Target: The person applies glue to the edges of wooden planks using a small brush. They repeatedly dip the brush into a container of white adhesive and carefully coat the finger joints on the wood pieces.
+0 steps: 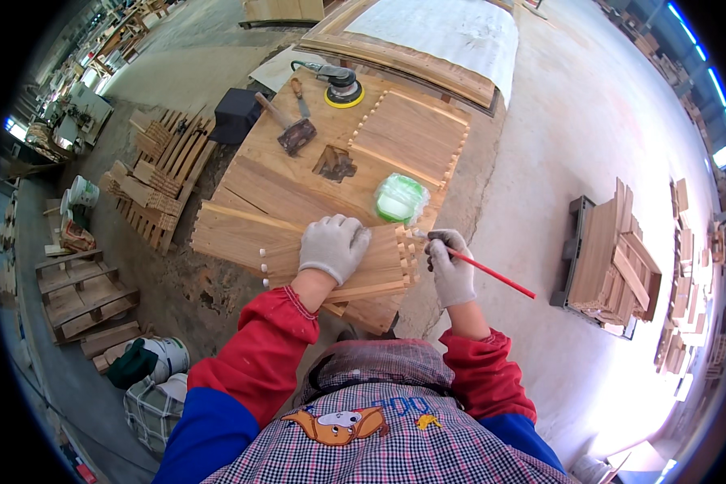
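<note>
In front of me lies a wooden panel (371, 262) with finger-jointed ends, resting tilted over other boards. My gloved left hand (335, 248) is on top of it, fingers closed over its far edge. My gloved right hand (452, 266) pinches a thin brush with a red handle (496, 276). The brush's pale tip touches or nearly touches the jointed right end of the panel; the fingers partly hide it. White dabs, perhaps glue, show on the panel's left-end joints. Just beyond the brush sits a green-rimmed tub (401, 199) wrapped in clear plastic.
On the wooden worktable (306, 198) are a mallet (296, 135), a chisel-like tool (300, 97), a sander (343, 85) with a yellow pad, and another jointed panel (411, 133). Pallets of wood pieces (157, 177) stand left; stacked boards (617, 266) stand right.
</note>
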A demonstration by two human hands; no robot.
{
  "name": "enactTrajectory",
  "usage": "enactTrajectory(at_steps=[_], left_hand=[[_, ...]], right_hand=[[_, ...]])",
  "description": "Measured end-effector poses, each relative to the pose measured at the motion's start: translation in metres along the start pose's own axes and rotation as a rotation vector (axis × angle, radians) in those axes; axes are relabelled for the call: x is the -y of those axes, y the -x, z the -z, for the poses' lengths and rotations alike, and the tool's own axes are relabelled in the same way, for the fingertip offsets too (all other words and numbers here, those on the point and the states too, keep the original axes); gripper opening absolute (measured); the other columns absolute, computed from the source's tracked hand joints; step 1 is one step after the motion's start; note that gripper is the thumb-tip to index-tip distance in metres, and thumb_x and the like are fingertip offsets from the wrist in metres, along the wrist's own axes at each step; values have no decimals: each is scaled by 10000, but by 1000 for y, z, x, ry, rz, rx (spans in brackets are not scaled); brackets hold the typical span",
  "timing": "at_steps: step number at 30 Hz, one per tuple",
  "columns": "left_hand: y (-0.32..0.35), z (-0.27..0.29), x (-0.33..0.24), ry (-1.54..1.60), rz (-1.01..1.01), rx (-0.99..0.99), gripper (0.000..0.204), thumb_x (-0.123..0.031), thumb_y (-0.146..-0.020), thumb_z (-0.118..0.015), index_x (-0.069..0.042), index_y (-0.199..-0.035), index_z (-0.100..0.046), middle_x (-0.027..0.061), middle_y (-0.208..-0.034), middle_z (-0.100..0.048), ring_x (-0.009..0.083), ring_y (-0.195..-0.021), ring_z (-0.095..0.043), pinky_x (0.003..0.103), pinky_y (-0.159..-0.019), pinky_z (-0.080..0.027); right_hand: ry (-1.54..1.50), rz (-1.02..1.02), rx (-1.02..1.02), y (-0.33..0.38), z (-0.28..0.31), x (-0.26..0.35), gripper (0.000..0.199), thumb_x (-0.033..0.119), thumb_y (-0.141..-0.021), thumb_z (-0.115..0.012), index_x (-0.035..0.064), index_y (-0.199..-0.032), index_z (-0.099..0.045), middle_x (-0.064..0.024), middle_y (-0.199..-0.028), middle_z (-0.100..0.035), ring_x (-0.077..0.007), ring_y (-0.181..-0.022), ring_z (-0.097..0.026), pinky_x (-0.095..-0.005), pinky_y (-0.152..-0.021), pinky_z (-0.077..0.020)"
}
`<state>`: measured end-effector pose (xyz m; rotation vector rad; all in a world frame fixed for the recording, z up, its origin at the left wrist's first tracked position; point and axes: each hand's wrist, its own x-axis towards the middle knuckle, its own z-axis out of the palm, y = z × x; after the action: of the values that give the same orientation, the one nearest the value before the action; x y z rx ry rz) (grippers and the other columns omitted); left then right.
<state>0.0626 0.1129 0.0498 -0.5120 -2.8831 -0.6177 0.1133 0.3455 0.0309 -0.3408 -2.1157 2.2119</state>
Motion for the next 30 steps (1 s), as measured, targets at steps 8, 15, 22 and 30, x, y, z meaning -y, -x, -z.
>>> enactTrajectory(at_steps=[8, 15, 22, 30], left_hand=[[0, -2, 1, -25, -1, -2, 260, -367, -947, -585, -133, -878, -674, 81, -895, -687, 309, -884, -663, 465, -793, -503], [1, -1, 0, -25, -3, 2, 251, -361, -945, -591, -134, -876, -671, 81, -896, -689, 308, -883, -665, 463, -787, -508], [1, -2, 1, -28, -18, -29, 257, -364, -942, -593, -132, -865, -671, 81, -880, -687, 310, -865, -667, 467, -770, -514], [2, -2, 3, -17, -6, -19, 261, -369, -942, -591, -134, -865, -671, 75, -874, -685, 306, -870, -666, 470, -775, -509]], right_hand=[[-78, -58, 44, 8, 3, 9, 147, 93, -978, -563, 12, -1064, -652, -22, -836, -631, -79, -716, -562, -234, -648, -473], [-108, -39, 57, 13, -1, 12, 148, 105, -989, -557, 29, -1086, -639, -35, -862, -636, -97, -721, -570, -253, -657, -491], [8, -27, 53, 7, 9, -11, 149, 82, -979, -558, 32, -1081, -654, -19, -864, -627, -87, -737, -560, -250, -665, -495], [-120, -48, 78, 13, 11, 2, 188, 71, -958, -559, 24, -1098, -675, -33, -911, -644, -107, -789, -596, -260, -709, -522]])
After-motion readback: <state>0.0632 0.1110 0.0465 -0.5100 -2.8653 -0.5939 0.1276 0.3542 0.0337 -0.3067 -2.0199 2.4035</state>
